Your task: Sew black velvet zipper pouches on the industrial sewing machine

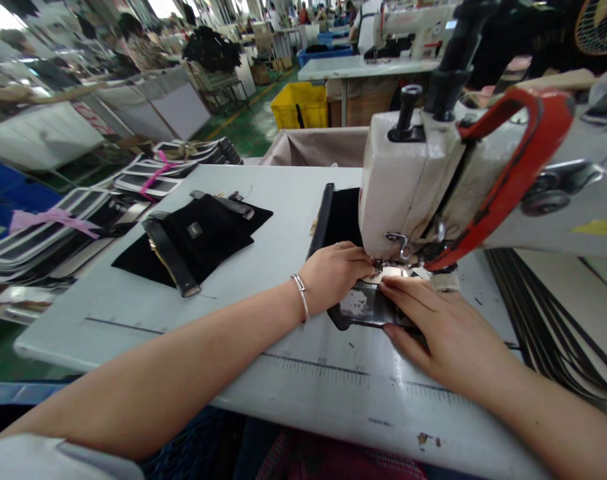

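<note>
A white sewing machine (390,180) with a red lever guard (526,177) stands over the worktable at right. My left hand (336,272), a silver bracelet at its wrist, is closed on a black fabric piece (344,215) just left of the needle area. A dark edge strip (323,217) with a gold-coloured zipper pull runs along that piece. My right hand (428,317) lies with fingers stretched out over the metal machine bed (366,303), fingertips close to the presser foot. The needle point and the fabric under the foot are mostly hidden by my fingers and the machine head.
More black fabric pieces with dark zipper strips (198,233) lie on the table's left. Bundles of white-edged panels (58,227) tied in pink are stacked beyond the left edge. Long black strips (543,327) lie at right. A yellow crate (299,107) stands on the floor behind.
</note>
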Demonstrator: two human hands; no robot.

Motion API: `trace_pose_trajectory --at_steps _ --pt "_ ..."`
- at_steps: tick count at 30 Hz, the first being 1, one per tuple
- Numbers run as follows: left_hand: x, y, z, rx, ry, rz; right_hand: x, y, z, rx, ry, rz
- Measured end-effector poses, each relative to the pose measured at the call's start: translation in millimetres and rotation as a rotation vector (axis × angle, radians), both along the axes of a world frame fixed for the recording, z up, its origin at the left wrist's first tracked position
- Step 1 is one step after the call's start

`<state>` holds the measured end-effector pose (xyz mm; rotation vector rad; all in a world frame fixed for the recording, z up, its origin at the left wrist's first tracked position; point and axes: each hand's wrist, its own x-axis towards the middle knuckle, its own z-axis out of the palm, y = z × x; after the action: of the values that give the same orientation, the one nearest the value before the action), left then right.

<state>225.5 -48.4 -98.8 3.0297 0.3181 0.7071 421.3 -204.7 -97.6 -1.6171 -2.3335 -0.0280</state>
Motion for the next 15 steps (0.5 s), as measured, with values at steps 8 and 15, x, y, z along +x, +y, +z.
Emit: trace_pose_trajectory --at_steps 8,15 --pt "1.9 0.7 1.3 -0.030 -0.007 0.029 -2.7 3.1 0.6 0.001 0.031 -0.013" --pt "-0.4 0.2 -2.2 -0.076 -0.022 0.018 -3.9 2.0 -2.2 0.012 0.074 -0.010"
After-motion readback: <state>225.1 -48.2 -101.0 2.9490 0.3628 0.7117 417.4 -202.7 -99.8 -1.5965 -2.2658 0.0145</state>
